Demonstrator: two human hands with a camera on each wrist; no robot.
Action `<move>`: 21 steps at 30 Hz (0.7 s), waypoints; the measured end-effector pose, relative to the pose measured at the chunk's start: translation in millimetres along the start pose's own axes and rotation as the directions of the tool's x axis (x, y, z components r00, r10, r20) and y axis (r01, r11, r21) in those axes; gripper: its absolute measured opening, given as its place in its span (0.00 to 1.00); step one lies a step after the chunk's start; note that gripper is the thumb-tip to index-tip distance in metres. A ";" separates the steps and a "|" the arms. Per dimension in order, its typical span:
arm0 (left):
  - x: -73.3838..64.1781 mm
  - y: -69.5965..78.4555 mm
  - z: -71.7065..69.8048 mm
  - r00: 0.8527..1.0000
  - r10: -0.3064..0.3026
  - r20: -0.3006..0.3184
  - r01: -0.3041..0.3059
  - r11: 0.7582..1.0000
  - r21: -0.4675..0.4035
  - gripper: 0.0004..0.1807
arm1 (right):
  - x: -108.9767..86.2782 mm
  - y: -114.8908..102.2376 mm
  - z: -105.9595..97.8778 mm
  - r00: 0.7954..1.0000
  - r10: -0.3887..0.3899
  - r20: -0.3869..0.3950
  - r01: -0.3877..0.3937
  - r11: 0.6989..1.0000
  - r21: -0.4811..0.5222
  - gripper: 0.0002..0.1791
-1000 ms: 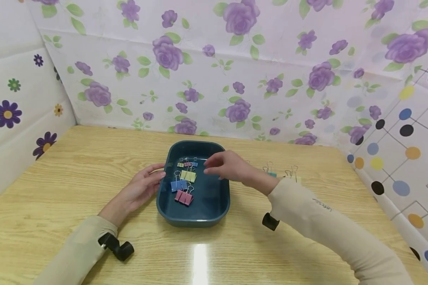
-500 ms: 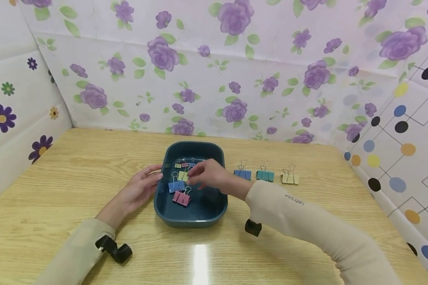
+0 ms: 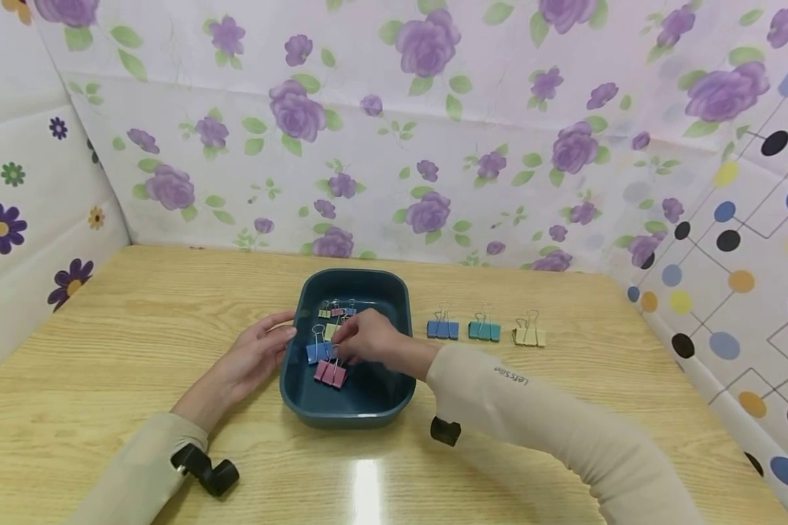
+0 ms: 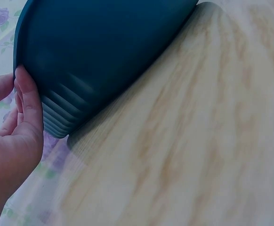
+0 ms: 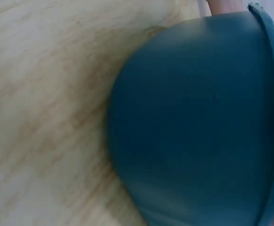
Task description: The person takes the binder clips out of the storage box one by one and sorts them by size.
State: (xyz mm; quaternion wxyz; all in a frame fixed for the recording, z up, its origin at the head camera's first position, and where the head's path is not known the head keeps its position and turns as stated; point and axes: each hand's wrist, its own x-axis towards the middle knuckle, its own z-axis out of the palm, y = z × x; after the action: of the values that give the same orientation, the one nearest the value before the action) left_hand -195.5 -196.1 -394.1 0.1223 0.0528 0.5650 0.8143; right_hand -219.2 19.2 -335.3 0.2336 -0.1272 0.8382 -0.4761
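A dark teal tray (image 3: 403, 332) sits mid-table with several binder clips in it: a pink one (image 3: 330, 374) nearest me, a blue one (image 3: 314, 353), a yellow one (image 3: 329, 330) and small ones (image 3: 334, 311) at the far end. My right hand (image 3: 343, 348) reaches into the tray, fingers bent down over the blue and pink clips. The fingertips hide any contact with a clip. My left hand (image 3: 281, 337) lies with straight fingers (image 4: 25, 106) against the tray's left outer wall (image 4: 108, 52). The right wrist view shows only the tray's outer wall (image 5: 198, 132) and the tabletop.
Three binder clips stand in a row on the wooden table right of the tray: blue (image 3: 443, 329), teal (image 3: 484, 330), pale yellow (image 3: 529, 336). Flowered panels wall the table at the back and left; a dotted panel closes the right side.
My right hand has moved from the far end of the tray toward me and down, onto the blue and pink clips. The left hand stayed on the tray's side.
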 end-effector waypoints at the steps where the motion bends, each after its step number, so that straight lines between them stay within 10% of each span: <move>1: -0.2 -0.1 0.0 1.000 -0.001 0.000 0.001 1.000 -0.005 0.27 | -0.4 0.4 1.2 1.000 0.003 0.002 -0.003 1.000 0.010 0.06; 21: 2.0 -2.6 -1.9 1.000 0.003 -0.007 -0.003 1.000 -0.007 0.25 | -4.5 3.0 -8.2 0.999 -0.043 0.031 0.042 0.999 0.013 0.04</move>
State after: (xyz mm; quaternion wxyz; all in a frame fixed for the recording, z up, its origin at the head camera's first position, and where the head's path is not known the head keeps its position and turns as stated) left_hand -197.5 -196.4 -397.3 0.1193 0.0504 0.5626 0.8165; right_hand -219.5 28.8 -333.0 0.2373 -0.1511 0.8287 -0.4839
